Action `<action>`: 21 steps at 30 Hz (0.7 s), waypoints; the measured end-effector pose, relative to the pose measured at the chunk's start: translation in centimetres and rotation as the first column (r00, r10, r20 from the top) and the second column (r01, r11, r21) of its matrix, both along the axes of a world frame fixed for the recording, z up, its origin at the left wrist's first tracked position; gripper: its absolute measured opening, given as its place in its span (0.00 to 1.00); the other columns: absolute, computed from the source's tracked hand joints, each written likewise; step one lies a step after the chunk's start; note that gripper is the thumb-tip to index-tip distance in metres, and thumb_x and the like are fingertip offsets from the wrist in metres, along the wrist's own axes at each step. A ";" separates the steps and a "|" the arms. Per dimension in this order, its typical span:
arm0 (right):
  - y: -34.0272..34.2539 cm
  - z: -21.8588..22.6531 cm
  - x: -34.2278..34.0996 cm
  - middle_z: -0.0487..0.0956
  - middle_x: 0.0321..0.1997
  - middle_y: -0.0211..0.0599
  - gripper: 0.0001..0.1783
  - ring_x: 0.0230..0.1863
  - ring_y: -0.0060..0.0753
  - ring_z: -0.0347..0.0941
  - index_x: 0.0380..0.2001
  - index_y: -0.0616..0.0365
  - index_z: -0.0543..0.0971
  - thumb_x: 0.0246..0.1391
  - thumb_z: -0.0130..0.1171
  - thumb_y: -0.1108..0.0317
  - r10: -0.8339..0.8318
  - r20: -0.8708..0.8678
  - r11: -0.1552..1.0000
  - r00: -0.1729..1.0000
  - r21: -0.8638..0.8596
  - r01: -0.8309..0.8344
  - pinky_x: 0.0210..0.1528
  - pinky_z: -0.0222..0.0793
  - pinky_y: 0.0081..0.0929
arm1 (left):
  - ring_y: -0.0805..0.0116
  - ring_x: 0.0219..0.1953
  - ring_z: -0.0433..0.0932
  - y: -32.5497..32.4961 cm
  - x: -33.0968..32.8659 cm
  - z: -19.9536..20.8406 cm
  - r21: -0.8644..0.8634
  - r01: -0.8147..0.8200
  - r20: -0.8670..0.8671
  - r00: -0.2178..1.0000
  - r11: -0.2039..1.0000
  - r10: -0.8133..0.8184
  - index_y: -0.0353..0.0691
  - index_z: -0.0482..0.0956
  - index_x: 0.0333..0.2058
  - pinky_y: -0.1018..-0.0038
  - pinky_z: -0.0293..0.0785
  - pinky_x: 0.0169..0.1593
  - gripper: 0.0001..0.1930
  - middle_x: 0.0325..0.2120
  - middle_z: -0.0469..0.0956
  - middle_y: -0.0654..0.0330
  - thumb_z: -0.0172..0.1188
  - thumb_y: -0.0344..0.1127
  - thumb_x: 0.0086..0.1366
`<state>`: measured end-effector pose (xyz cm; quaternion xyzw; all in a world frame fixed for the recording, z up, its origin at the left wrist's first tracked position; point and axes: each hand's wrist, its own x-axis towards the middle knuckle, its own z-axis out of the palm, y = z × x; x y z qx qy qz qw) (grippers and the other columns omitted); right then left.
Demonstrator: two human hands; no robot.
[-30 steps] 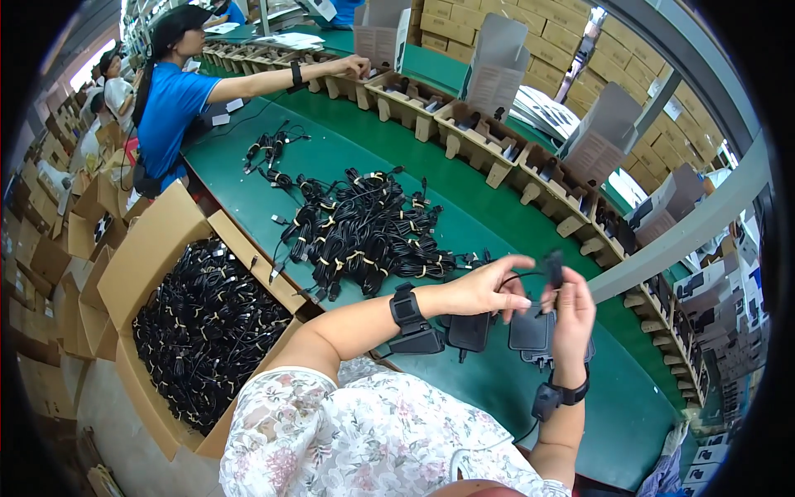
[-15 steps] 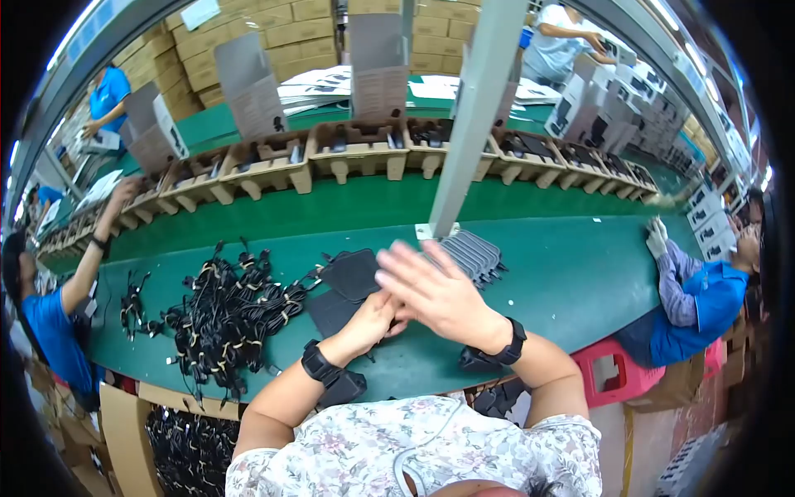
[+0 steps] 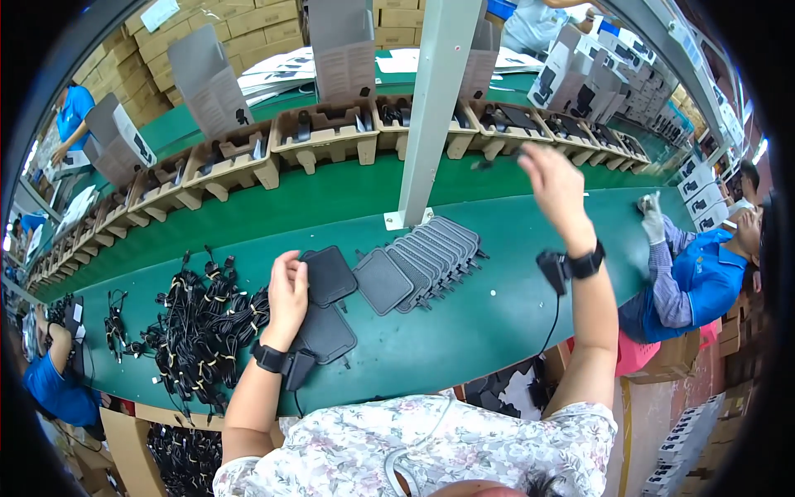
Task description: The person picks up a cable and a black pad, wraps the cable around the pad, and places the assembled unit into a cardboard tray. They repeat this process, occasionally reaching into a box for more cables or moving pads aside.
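Observation:
My left hand [image 3: 288,291] is over the green table with loosely bent fingers and nothing seen in them. It is beside a flat dark-grey panel [image 3: 330,276]; whether they touch is unclear. A second panel [image 3: 329,334] lies nearer me, partly under the first. To the right is a row of overlapping similar panels [image 3: 439,253], with one panel [image 3: 383,282] flat at its left end. My right hand [image 3: 556,189] is raised below the tray row, its fingers drawn together. A small dark blurred thing shows at the fingertips, too smeared to name.
Bundled black cables [image 3: 203,323] cover the left of the table. Moulded brown trays [image 3: 323,142] with black parts line the raised far ledge. A metal post [image 3: 426,116] rises mid-table. Co-workers sit at both sides, including a person in blue [image 3: 704,290] at right.
My hands were together over the panels and have parted. The right moved up and right toward the trays, the left moved left. The view shifted, and the panel row now shows more fully.

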<state>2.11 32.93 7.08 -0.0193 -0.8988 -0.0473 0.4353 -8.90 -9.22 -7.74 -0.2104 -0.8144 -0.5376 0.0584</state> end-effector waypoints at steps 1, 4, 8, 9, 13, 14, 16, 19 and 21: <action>1.5 0.3 -1.5 0.77 0.31 0.38 0.12 0.34 0.44 0.74 0.39 0.52 0.78 0.54 0.56 0.60 -0.094 0.017 0.995 0.995 0.020 0.094 0.34 0.71 0.35 | 0.68 0.29 0.73 -0.4 -0.6 -1.1 -0.090 -0.095 -0.063 0.994 0.991 0.090 0.35 0.70 0.44 0.73 0.72 0.34 0.10 0.30 0.72 0.57 0.52 0.28 0.64; 5.6 1.1 -6.4 0.76 0.29 0.37 0.12 0.34 0.43 0.74 0.37 0.51 0.78 0.54 0.55 0.58 -0.245 0.040 0.963 0.969 0.125 0.239 0.33 0.70 0.35 | 0.63 0.29 0.73 -0.5 -0.6 -1.1 -0.232 -0.137 -0.205 0.975 0.963 0.089 0.35 0.72 0.40 0.71 0.71 0.33 0.07 0.29 0.72 0.55 0.52 0.27 0.63; 8.8 0.2 -12.9 0.76 0.29 0.33 0.08 0.37 0.37 0.73 0.31 0.51 0.78 0.51 0.54 0.61 -0.390 0.000 0.874 0.921 0.316 0.370 0.36 0.67 0.35 | 0.62 0.28 0.72 -0.8 -0.6 -1.3 -0.243 -0.169 -0.299 0.950 0.955 0.092 0.34 0.73 0.36 0.72 0.69 0.33 0.05 0.28 0.70 0.55 0.51 0.25 0.62; 9.4 -0.3 -14.2 0.76 0.29 0.31 0.06 0.38 0.35 0.72 0.29 0.51 0.78 0.50 0.55 0.64 -0.434 -0.027 0.834 0.900 0.366 0.413 0.38 0.66 0.34 | 0.63 0.28 0.72 -0.8 -0.7 -1.4 -0.212 -0.166 -0.311 0.946 0.963 0.095 0.34 0.73 0.36 0.73 0.68 0.32 0.04 0.28 0.70 0.55 0.51 0.24 0.62; 11.2 -2.6 -18.4 0.77 0.31 0.30 0.07 0.40 0.33 0.72 0.28 0.50 0.80 0.48 0.53 0.66 -0.523 0.076 0.745 0.849 0.526 0.411 0.42 0.62 0.34 | 0.65 0.29 0.71 -1.2 -1.1 -1.6 -0.189 -0.153 -0.292 0.952 0.970 0.094 0.34 0.73 0.36 0.73 0.68 0.33 0.04 0.28 0.70 0.56 0.50 0.24 0.63; 11.7 -2.7 -19.1 0.77 0.31 0.30 0.07 0.40 0.33 0.72 0.28 0.50 0.80 0.48 0.53 0.66 -0.525 0.074 0.743 0.848 0.525 0.415 0.42 0.62 0.34 | 0.65 0.29 0.71 -1.2 -1.4 -1.6 -0.188 -0.151 -0.293 0.952 0.970 0.091 0.34 0.73 0.36 0.73 0.68 0.33 0.04 0.28 0.70 0.56 0.50 0.24 0.63; 12.3 -2.9 -20.3 0.78 0.33 0.31 0.08 0.41 0.33 0.72 0.27 0.49 0.82 0.49 0.52 0.66 -0.488 0.165 0.771 0.857 0.542 0.334 0.43 0.62 0.34 | 0.66 0.29 0.71 -1.1 -1.9 -1.3 -0.185 -0.148 -0.234 0.967 0.971 0.103 0.34 0.73 0.36 0.74 0.68 0.33 0.04 0.28 0.70 0.56 0.50 0.25 0.64; 11.4 -2.5 -22.0 0.79 0.36 0.31 0.10 0.43 0.33 0.71 0.27 0.47 0.83 0.50 0.51 0.66 -0.542 0.303 0.763 0.784 0.569 0.307 0.44 0.61 0.34 | 0.66 0.29 0.71 -0.8 -2.0 -1.0 -0.179 -0.141 -0.210 0.972 0.974 0.102 0.33 0.73 0.35 0.74 0.68 0.33 0.04 0.28 0.70 0.57 0.49 0.25 0.64; 11.5 -2.6 -22.7 0.79 0.33 0.31 0.10 0.41 0.33 0.72 0.26 0.46 0.83 0.50 0.51 0.66 -0.611 0.289 0.714 0.737 0.603 0.356 0.43 0.60 0.34 | 0.68 0.29 0.71 -0.7 -2.0 -0.5 -0.147 -0.151 -0.236 0.965 0.977 0.114 0.33 0.73 0.34 0.75 0.67 0.33 0.04 0.28 0.70 0.57 0.49 0.26 0.65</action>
